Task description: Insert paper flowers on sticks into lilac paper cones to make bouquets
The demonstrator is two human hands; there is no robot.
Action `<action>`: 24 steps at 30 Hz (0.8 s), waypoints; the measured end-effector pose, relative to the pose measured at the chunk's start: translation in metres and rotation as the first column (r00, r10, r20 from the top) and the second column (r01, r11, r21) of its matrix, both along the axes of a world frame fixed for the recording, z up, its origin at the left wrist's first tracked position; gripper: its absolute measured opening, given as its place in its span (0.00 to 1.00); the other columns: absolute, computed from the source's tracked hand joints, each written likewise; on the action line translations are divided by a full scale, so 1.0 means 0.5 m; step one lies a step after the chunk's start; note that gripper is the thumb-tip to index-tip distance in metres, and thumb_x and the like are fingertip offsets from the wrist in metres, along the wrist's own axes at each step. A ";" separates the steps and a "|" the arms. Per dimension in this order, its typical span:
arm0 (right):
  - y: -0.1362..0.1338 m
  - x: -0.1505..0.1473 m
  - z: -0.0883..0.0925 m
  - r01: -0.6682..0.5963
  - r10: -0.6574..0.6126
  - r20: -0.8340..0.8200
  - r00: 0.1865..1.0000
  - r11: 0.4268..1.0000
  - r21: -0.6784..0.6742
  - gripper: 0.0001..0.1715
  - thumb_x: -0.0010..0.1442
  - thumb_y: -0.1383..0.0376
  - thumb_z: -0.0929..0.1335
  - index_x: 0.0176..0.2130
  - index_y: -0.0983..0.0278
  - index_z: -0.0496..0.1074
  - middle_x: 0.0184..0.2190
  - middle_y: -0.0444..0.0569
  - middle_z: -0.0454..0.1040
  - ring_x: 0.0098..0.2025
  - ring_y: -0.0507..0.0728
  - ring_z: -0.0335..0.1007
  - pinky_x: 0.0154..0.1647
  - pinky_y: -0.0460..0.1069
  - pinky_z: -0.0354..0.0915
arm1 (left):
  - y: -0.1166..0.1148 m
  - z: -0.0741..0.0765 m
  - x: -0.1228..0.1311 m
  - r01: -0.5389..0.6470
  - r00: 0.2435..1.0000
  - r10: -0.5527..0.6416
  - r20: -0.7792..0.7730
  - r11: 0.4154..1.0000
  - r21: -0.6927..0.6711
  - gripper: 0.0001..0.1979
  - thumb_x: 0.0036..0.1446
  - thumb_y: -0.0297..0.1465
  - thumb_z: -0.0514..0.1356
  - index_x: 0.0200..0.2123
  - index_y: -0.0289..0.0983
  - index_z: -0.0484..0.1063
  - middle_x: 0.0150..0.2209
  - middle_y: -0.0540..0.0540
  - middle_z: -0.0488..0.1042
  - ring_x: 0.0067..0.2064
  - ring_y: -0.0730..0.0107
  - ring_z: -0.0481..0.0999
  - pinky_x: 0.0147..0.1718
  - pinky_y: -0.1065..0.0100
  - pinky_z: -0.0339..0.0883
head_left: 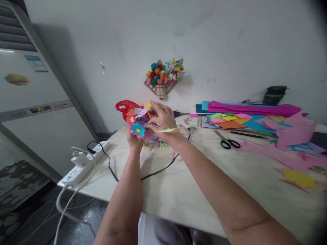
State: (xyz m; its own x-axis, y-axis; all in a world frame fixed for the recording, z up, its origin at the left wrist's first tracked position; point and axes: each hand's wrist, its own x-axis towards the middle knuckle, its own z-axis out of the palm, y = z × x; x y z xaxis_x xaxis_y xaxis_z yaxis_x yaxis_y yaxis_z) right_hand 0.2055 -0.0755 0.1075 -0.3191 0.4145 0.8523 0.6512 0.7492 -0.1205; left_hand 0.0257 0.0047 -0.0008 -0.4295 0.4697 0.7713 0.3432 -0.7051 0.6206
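A bunch of paper flowers (138, 130) in blue, red, pink and yellow stands over the table, left of the middle. My left hand (134, 140) grips it from the lower left, its fingers mostly hidden behind the petals. Over the bunch's right side, my right hand (164, 119) has its fingers bent and its thumb toward the flowers. A thin stem runs out by that thumb to a pale yellow paper flower (169, 130), which lies across the back of my wrist. The fingertips' hold on the stem is partly hidden.
Black-handled scissors (227, 140), a black pencil (247, 135) and stacked coloured paper (251, 108) lie to the right, with pink scraps (270, 154). A glue gun (184, 124) trails a black cable (163, 169). A power strip (85, 163) sits on the left edge; a red bag (125, 107) is behind.
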 end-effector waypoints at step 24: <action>-0.014 -0.010 0.002 -0.063 0.051 -0.145 0.988 0.995 -0.079 0.33 0.56 0.63 0.68 0.60 0.63 0.60 0.59 0.52 0.65 0.62 0.60 0.56 0.63 0.57 0.51 | -0.017 0.013 0.022 0.029 0.999 -0.028 -0.019 0.999 0.026 0.21 0.39 0.37 0.67 0.38 0.38 0.71 0.38 0.42 0.76 0.45 0.57 0.75 0.46 0.57 0.69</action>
